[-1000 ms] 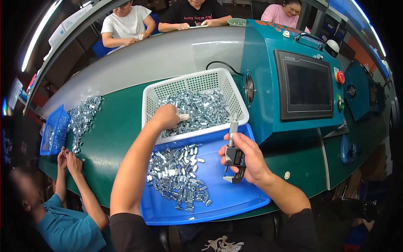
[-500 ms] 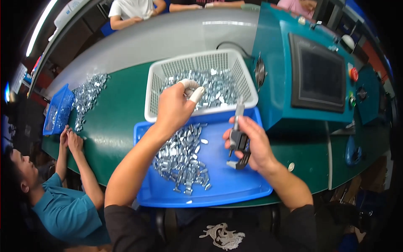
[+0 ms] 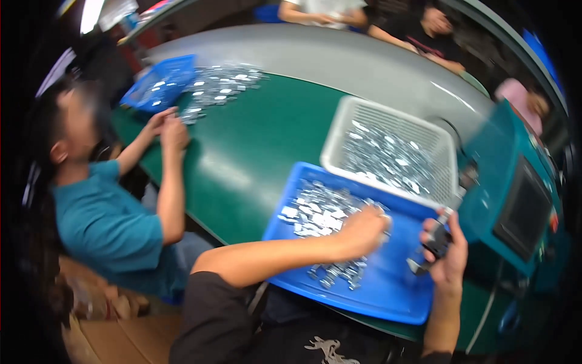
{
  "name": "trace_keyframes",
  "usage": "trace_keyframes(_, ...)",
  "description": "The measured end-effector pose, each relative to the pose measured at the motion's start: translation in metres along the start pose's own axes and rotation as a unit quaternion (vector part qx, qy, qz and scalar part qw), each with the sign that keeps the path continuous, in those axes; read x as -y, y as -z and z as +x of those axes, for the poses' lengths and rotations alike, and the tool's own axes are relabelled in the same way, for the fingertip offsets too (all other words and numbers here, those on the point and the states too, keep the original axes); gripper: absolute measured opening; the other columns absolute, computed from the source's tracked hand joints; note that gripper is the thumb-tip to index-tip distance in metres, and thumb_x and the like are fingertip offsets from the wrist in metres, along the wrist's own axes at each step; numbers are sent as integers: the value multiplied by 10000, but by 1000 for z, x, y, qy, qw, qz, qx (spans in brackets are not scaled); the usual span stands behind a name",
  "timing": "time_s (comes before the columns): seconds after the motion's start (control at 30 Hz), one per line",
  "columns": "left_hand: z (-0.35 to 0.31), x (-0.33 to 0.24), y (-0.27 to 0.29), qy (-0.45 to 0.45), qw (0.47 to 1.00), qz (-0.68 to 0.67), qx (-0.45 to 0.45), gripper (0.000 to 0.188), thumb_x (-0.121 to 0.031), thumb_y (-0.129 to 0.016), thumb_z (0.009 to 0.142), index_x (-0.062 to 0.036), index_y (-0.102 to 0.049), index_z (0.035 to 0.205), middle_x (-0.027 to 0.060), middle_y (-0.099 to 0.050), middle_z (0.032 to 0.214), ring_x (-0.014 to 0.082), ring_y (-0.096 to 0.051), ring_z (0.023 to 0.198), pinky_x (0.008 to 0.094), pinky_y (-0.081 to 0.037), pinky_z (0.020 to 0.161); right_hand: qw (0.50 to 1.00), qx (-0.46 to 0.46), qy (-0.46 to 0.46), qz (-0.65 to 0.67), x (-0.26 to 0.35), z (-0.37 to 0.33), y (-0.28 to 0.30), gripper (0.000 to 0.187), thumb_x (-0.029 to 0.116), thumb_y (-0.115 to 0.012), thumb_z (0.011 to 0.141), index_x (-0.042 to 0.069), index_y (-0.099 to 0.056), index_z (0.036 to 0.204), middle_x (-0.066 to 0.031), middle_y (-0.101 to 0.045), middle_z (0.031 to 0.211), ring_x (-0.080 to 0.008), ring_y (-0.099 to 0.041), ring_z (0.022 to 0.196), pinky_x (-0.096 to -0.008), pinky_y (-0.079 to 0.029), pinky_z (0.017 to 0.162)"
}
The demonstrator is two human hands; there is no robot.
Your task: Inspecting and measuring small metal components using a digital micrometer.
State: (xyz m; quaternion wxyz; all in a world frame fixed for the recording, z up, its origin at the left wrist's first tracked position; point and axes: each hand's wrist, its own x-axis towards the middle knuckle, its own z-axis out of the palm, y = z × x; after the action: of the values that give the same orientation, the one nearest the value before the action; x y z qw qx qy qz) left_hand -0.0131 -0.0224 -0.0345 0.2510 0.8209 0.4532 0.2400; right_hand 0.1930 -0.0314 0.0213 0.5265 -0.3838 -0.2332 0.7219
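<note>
My left hand (image 3: pixel 362 233), with pale covers on some fingertips, is low over small shiny metal pieces (image 3: pixel 324 213) heaped in a blue tray (image 3: pixel 400 288). Motion blurs its fingers, so whether they hold a piece is unclear. Over the tray's right side, my right hand (image 3: pixel 453 258) is closed around a caliper (image 3: pixel 438 241) with a dark body. Its jaws point toward the tray. Just beyond the tray stands a white plastic basket (image 3: pixel 331 141) with many similar metal pieces (image 3: pixel 388 156) inside.
A teal machine (image 3: pixel 485 200) with a dark screen (image 3: pixel 524 206) stands at the right. At the left, a co-worker in a teal shirt (image 3: pixel 115 218) handles something near a loose metal pile (image 3: pixel 227 82) and a blue basket (image 3: pixel 182 64). Others sit behind the grey barrier (image 3: pixel 291 51).
My view has swung left. My left hand has gone from over the white basket down to the pieces in the blue tray. The caliper stays in my right hand.
</note>
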Motion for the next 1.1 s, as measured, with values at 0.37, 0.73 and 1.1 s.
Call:
trace_keyframes(0.37, 23, -39, 24, 85, 849, -522, 0, 293, -227, -619, 881, -21, -614, 1088, 13, -618, 893, 70, -514, 749, 233, -437, 663, 996, -28, 85, 4, 13, 8, -31, 364, 374, -386, 980, 75, -459, 1175, -89, -582, 787, -145, -572, 580, -190, -387, 312)
trace_keyframes(0.73, 9, -36, 19, 137, 814, -561, 62, 240, -107, -640, 856, -3, -619, 1072, 50, -652, 941, 116, -601, 885, 263, -480, 806, 998, -45, 37, 35, 6, 8, -26, 459, 454, -353, 968, 71, -483, 1185, -78, -593, 791, -135, -577, 588, -195, -370, 325)
trace_keyframes(1.1, 10, -40, 24, 191, 815, -546, 37, 241, -40, -636, 836, -1, -616, 1072, 120, -655, 1001, 194, -643, 919, 330, -578, 735, 997, 26, 64, 26, 10, 12, -16, 514, 439, -294, 986, 11, -438, 1232, -119, -609, 853, -152, -620, 680, -217, -417, 396)
